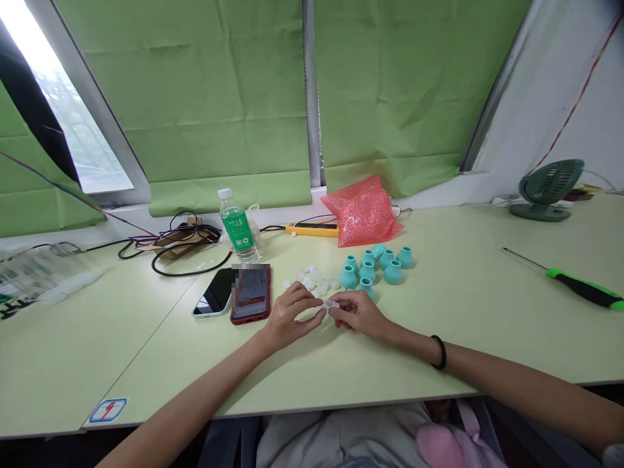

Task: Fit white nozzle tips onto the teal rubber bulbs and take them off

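Clear plastic piece (330,305): one, pinched between both hands just above the counter (487,325), in front of the loose white pieces (312,276), which are too small and too heaped to count. The left hand (290,313) grips its left end with curled fingertips. The right hand (359,313) closes on the other end, palm down, and there is a black band (441,351) on that wrist. Both forearms stretch forward and angle inward to meet. Just behind the right hand stand what look like nine teal cups (392,272). Two phones (251,292) lie side by side left of the hands, with one water bottle (238,227) behind them. One green-handled screwdriver (582,289) lies well apart on the right.
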`<state>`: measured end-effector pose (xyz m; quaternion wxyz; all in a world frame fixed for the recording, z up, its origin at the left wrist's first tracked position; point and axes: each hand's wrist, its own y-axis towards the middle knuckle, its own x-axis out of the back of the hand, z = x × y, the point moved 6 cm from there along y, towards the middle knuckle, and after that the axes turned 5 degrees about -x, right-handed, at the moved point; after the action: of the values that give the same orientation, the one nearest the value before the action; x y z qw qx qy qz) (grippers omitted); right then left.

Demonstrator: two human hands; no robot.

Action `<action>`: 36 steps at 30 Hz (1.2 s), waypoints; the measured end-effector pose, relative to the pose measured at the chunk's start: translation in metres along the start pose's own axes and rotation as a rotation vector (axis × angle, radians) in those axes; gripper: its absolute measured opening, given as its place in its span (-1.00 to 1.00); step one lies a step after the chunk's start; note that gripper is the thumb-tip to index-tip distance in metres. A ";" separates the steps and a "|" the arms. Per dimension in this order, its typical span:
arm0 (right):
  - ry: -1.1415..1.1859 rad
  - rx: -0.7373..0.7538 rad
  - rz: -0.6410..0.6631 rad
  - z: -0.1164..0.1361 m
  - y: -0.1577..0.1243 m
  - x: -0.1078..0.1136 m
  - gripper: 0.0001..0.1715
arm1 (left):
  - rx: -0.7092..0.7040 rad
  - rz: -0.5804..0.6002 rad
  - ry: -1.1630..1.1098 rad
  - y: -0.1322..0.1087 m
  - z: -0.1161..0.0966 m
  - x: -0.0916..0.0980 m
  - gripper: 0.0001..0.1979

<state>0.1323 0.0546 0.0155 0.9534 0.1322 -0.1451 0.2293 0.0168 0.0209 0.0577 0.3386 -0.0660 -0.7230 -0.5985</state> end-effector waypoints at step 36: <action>-0.014 -0.018 0.051 -0.003 0.000 -0.002 -0.64 | 0.103 -0.002 -0.083 0.000 0.003 -0.002 -0.81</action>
<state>0.1310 0.0550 0.0122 0.9472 0.1214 -0.1574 0.2514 0.0174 0.0248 0.0564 0.3107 -0.0725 -0.7664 -0.5575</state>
